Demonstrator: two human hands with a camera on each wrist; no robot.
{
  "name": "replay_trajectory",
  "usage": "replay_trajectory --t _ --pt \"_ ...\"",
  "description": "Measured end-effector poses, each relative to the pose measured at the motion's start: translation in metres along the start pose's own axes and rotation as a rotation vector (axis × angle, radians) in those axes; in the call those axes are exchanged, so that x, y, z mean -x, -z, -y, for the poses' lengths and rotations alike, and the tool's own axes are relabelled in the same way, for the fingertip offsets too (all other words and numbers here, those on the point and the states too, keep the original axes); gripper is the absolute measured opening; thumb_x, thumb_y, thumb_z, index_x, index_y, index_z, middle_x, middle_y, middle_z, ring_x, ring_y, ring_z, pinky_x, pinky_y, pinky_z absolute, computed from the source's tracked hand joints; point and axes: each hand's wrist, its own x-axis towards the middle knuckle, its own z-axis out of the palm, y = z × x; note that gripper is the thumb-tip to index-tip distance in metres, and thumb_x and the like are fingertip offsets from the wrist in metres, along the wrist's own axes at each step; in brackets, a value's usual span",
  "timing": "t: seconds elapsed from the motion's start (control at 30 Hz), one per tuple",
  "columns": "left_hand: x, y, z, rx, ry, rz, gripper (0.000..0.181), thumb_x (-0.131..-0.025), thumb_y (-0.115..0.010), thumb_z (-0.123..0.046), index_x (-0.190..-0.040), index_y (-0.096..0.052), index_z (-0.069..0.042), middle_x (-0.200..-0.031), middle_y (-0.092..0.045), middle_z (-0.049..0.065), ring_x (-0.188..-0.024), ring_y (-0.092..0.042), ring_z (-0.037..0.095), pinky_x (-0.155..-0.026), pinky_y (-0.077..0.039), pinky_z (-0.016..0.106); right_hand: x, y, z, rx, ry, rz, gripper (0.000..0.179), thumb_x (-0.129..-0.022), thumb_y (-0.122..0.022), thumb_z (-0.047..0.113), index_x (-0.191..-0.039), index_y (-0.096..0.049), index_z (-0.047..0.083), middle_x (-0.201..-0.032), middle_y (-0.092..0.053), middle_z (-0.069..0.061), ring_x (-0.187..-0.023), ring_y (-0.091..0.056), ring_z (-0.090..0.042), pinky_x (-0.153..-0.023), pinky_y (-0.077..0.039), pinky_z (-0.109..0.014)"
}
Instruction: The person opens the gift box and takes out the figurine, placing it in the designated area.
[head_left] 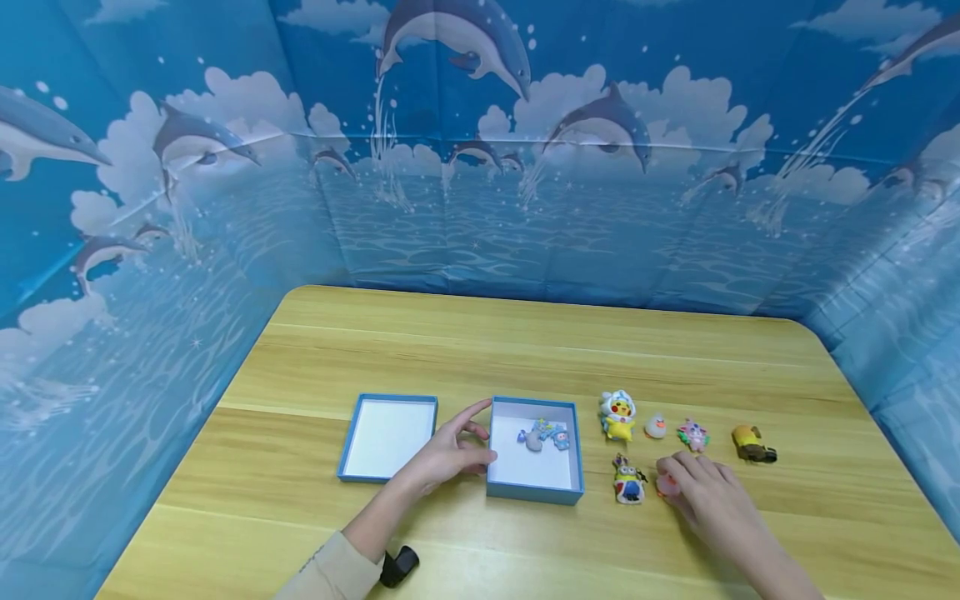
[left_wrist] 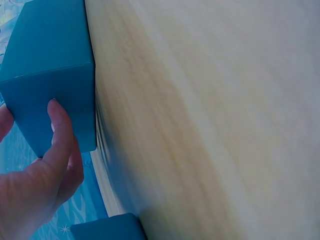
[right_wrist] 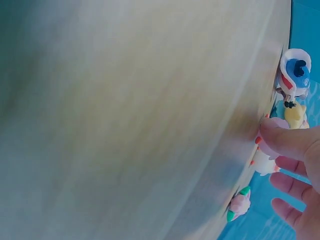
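My left hand [head_left: 442,454] rests against the left side of an open blue box [head_left: 534,493], its thumb at the rim and its fingertips on the outer wall [left_wrist: 37,120]. Several small blue, grey and yellow figures [head_left: 551,433] lie in the box. On the right, my right hand [head_left: 705,492] pinches a pink toy duck [head_left: 667,486] between thumb and fingers, low over the table. Left of that duck lies a crowned minion figure [head_left: 629,482] in a red and white robe. Just behind the hand are a white toy duck [head_left: 656,427] and a pink-and-green figure [head_left: 693,435].
A shallow blue lid [head_left: 393,437], white inside, lies left of the box. Behind the minion figure is a yellow Pikachu figure [head_left: 618,417] in a white hood. A yellow-and-brown figure [head_left: 752,444] lies at the far right. Dolphin-print curtains [head_left: 450,217] surround the wooden table [head_left: 525,350].
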Motion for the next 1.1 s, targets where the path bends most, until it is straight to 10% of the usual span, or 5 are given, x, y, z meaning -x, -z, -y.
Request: replay_trajectory --t 1.1 --pt "0.0007 -0.0003 -0.0002 0.005 0.002 0.004 0.077 -0.079 -0.066 -0.001 -0.143 -0.029 -0.02 -0.111 -0.043 0.016 -0.076 -0.059 0.018 -0.077 -0.055 0.039 -0.0003 0.0019 0.0011 0.008 -0.012 0.021 0.039 -0.062 -0.072 0.016 -0.097 -0.058 0.012 -0.094 -0.057 -0.003 -0.088 -0.056 -0.027 -0.07 -0.048 -0.047"
